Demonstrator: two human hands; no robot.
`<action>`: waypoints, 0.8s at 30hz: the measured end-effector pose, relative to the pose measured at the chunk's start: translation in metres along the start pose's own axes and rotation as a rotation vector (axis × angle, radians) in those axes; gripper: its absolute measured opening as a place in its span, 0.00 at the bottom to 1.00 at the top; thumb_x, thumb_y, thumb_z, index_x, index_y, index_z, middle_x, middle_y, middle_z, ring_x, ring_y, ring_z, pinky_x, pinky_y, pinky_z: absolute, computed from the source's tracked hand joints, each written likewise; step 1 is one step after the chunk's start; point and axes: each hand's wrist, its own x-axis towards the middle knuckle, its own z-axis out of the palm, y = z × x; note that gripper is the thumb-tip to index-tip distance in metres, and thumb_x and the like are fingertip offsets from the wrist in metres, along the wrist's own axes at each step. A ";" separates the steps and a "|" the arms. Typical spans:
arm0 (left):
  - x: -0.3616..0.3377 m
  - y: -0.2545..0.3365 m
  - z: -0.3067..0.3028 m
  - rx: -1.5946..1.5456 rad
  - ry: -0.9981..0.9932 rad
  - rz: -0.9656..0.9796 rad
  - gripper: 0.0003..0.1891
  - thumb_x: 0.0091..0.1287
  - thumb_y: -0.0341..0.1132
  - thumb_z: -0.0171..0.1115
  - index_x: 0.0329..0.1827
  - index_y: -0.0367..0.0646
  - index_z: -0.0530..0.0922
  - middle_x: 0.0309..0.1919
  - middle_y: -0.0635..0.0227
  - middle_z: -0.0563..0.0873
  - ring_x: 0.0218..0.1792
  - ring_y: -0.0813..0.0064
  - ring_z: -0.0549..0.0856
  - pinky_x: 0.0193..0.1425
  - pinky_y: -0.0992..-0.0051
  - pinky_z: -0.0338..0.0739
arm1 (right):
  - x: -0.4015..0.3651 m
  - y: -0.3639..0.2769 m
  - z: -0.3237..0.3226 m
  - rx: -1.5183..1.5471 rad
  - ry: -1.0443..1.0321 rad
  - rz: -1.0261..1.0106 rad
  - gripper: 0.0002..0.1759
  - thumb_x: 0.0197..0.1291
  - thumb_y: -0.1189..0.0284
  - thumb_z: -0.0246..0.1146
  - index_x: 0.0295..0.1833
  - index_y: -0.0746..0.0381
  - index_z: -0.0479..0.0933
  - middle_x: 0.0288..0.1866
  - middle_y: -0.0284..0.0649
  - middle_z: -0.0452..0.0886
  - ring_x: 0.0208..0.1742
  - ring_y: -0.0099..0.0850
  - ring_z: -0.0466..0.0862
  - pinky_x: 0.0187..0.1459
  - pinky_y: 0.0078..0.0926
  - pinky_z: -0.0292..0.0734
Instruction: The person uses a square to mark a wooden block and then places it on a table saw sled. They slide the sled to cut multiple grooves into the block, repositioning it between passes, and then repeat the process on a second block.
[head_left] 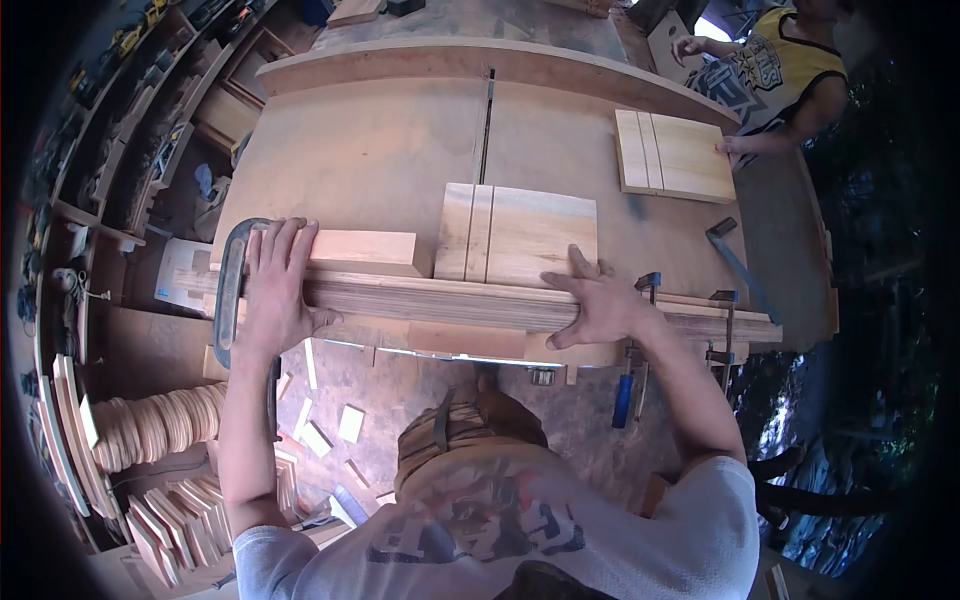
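Note:
My left hand (pixel 272 295) rests over the left end of a pale wooden block (pixel 365 248), its fingers stretched forward and its thumb out toward a long layered wooden rail (pixel 430 302). A large C-clamp (pixel 229 300) stands at the rail's left end, close beside that hand. My right hand (pixel 612 303) is spread at the near right corner of a flat board with two grooves (pixel 545 225). Its fingertips touch the board, while the thumb reaches over the rail. The board lies against the rail, just right of the block.
A narrow slot (pixel 487 130) runs through the wooden worktable (pixel 350 150). Another person's hand (pixel 735 147) touches a second grooved board (pixel 690 158). Bar clamps (pixel 728 325) grip the rail's right end. An L-shaped metal tool (pixel 742 265) lies nearby. Offcuts (pixel 350 423) litter the floor.

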 end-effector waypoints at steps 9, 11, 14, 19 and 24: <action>0.027 -0.005 0.016 0.002 -0.057 -0.035 0.70 0.26 0.44 0.93 0.82 0.43 0.64 0.75 0.54 0.71 0.81 0.44 0.66 0.88 0.37 0.50 | 0.013 0.016 -0.006 0.084 0.065 -0.021 0.61 0.39 0.47 0.83 0.83 0.50 0.70 0.92 0.61 0.49 0.81 0.78 0.65 0.79 0.67 0.69; 0.019 -0.011 0.020 -0.005 -0.058 -0.013 0.69 0.30 0.46 0.92 0.83 0.43 0.64 0.76 0.53 0.70 0.81 0.43 0.66 0.88 0.36 0.50 | 0.010 0.014 0.002 0.063 0.080 -0.045 0.63 0.37 0.47 0.85 0.84 0.49 0.70 0.92 0.61 0.48 0.78 0.80 0.67 0.79 0.65 0.69; 0.020 -0.013 0.023 -0.010 -0.050 0.016 0.68 0.33 0.51 0.91 0.83 0.42 0.64 0.76 0.51 0.70 0.80 0.41 0.66 0.87 0.35 0.50 | 0.010 0.015 -0.002 0.081 0.055 -0.065 0.61 0.38 0.48 0.84 0.81 0.54 0.70 0.90 0.65 0.50 0.78 0.81 0.64 0.75 0.70 0.72; 0.012 -0.020 0.024 -0.011 -0.057 0.035 0.66 0.38 0.60 0.87 0.83 0.42 0.65 0.76 0.49 0.70 0.80 0.37 0.66 0.86 0.32 0.51 | 0.006 0.009 0.000 0.065 0.056 -0.069 0.61 0.38 0.47 0.83 0.81 0.54 0.71 0.89 0.66 0.51 0.78 0.80 0.65 0.74 0.71 0.72; 0.017 -0.028 0.030 0.050 -0.066 0.085 0.64 0.51 0.73 0.76 0.83 0.38 0.62 0.76 0.46 0.69 0.80 0.36 0.65 0.86 0.33 0.48 | 0.012 0.017 0.000 0.051 0.120 -0.109 0.60 0.37 0.47 0.84 0.80 0.55 0.72 0.89 0.67 0.53 0.76 0.81 0.66 0.74 0.71 0.73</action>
